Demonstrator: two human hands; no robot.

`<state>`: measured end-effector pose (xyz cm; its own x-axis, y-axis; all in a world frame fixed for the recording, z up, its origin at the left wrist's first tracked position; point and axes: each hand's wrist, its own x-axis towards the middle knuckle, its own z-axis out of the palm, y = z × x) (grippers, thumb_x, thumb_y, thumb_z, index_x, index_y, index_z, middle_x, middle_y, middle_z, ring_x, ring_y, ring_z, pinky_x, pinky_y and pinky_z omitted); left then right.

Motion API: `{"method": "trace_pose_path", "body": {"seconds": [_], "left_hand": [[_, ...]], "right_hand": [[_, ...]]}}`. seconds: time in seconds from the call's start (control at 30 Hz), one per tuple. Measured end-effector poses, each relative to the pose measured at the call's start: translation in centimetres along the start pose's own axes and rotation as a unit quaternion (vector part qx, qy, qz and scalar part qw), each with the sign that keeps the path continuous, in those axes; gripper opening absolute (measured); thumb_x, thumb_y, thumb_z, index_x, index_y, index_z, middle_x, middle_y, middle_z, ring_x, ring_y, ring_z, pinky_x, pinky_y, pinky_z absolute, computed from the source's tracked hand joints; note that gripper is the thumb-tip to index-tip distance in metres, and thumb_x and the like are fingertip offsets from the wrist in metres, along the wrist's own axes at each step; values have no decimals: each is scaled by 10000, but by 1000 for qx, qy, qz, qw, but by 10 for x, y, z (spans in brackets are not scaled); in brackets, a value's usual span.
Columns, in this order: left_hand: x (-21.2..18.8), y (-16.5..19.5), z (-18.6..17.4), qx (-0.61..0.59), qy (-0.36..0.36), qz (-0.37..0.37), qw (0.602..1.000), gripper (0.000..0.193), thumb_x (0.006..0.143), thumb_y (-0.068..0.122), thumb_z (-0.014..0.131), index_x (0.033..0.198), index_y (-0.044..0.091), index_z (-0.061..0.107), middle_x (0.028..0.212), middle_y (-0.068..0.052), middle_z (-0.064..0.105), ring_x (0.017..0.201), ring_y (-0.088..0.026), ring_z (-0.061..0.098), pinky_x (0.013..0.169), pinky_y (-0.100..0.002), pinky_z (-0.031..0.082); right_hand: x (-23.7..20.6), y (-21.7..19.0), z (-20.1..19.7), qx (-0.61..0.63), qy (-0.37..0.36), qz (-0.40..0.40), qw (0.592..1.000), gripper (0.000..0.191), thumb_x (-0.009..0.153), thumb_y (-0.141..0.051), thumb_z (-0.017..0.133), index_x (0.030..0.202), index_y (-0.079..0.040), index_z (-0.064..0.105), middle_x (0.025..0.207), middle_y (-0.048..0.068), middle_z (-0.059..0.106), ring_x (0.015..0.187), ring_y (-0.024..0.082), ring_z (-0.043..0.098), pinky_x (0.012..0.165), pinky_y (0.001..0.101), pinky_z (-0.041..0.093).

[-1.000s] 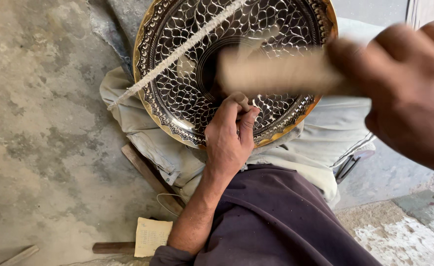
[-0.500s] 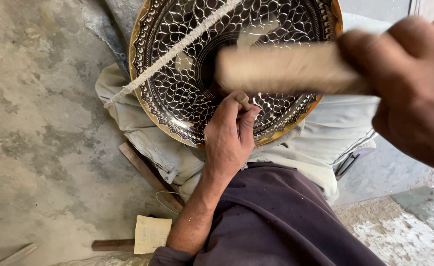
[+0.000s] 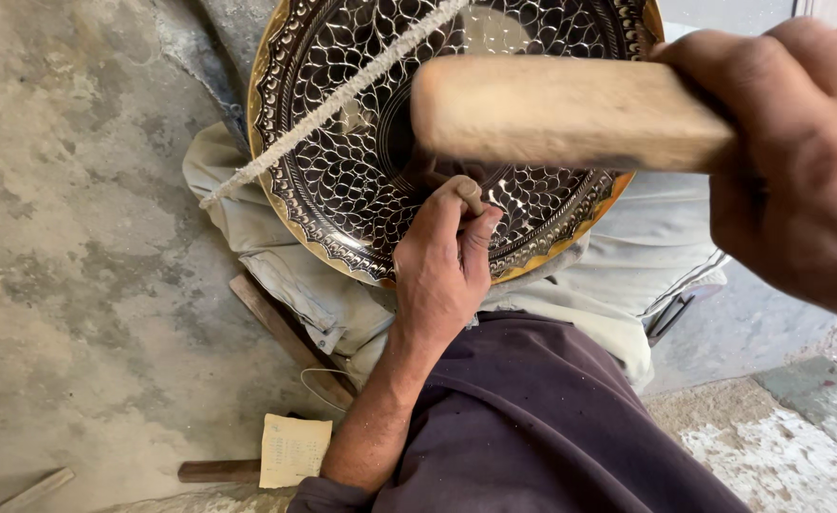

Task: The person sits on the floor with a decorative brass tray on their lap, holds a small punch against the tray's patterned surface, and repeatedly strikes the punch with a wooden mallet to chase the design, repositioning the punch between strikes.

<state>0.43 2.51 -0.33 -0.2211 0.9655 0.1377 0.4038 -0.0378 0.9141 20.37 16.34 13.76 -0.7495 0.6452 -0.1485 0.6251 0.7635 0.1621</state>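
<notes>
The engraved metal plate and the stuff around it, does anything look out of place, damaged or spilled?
Nothing stands out. The round engraved plate rests on pale cloth, a white cord across it. The left hand holds a small punch on it; the right hand holds a wooden mallet.

The right hand (image 3: 794, 161) is cut off by the right and top edges, so only part of its fingers (image 3: 722, 85) shows, and it is blurred. The wooden handle (image 3: 561, 112) they grip is soft with blur, and its far end hides the middle of the plate (image 3: 342, 180) just above the left fingers (image 3: 456, 223). The plate's top runs past the upper edge. The small tool (image 3: 471, 193) pinched in the left fingers is mostly hidden; its tip cannot be seen. The rope (image 3: 342, 95) leaves at the top.
</notes>
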Motion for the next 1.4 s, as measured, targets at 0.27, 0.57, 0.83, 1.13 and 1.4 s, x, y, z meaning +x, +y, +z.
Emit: {"method": "trace_pose_path", "body": {"seconds": [0.27, 0.57, 0.83, 1.13, 1.4], "left_hand": [[0, -4, 1, 19, -25, -45, 999, 191, 1042, 160, 706, 1083, 20, 584, 984, -75, 672, 820, -189, 734, 692, -309, 619], [0, 1, -3, 7, -13, -28, 1000, 196, 1065, 151, 669, 1196, 28, 591, 1058, -96, 680, 890, -228, 732, 769, -346, 616], [2, -1, -4, 4, -23, -31, 999, 194, 1078, 154, 659, 1203, 27, 581, 1010, -76, 665, 864, -204, 716, 750, -337, 604], [2, -2, -3, 17, -20, -17, 1000, 228, 1039, 113, 683, 1222, 4, 601, 977, -83, 669, 852, -209, 710, 730, -339, 593], [1, -5, -3, 25, -19, -15, 999, 244, 1045, 128, 676, 1234, -3, 593, 1021, -96, 683, 878, -210, 725, 750, -336, 598]], "right_hand": [[2, 1, 3, 36, -3, 6, 999, 548, 798, 46, 759, 1319, -115, 705, 972, 102, 712, 763, 245, 640, 736, 389, 544], [-4, 0, 7, 201, 5, 80, 976, 500, 885, 2, 708, 1367, -74, 597, 1091, 103, 677, 933, 221, 668, 833, 349, 551], [8, -1, 5, 153, 18, 40, 987, 554, 757, 36, 699, 1302, -37, 629, 987, 134, 708, 803, 274, 690, 723, 412, 580], [14, -2, -2, 99, 46, 32, 994, 548, 778, 76, 687, 1292, -114, 676, 1016, 118, 712, 897, 323, 690, 829, 468, 582], [20, -2, -8, 37, 13, -3, 999, 604, 728, 1, 743, 1321, -99, 678, 1004, 112, 729, 916, 291, 695, 862, 463, 570]]}}
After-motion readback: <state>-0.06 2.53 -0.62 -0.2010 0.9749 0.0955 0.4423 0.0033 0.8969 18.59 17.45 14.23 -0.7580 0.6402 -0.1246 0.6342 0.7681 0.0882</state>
